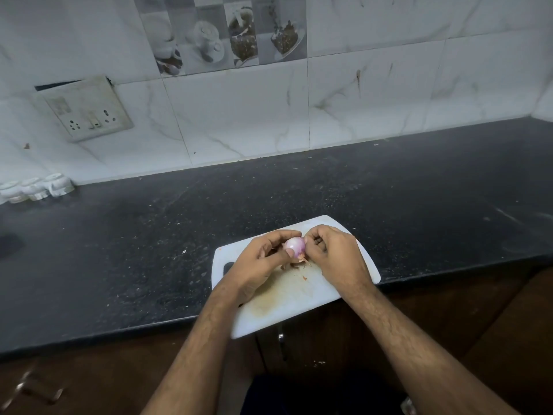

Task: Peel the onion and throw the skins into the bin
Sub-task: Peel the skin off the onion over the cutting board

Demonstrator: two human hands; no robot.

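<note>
A small purple-white onion (294, 244) is held above the white cutting board (353, 250). My left hand (258, 266) grips it from the left, thumb pressed on its front. My right hand (332, 254) touches the onion's right side with fingers curled in, pinching at its skin. Thin brownish skin pieces (302, 260) hang under the onion between both hands. A few skin flakes (304, 277) lie on the board. No bin is in view.
The board overhangs the front edge of a black speckled counter (134, 250). White small jars (36, 188) stand at the far left by the tiled wall. A socket plate (85, 110) sits on the wall. Brown cabinet fronts (89, 378) are below.
</note>
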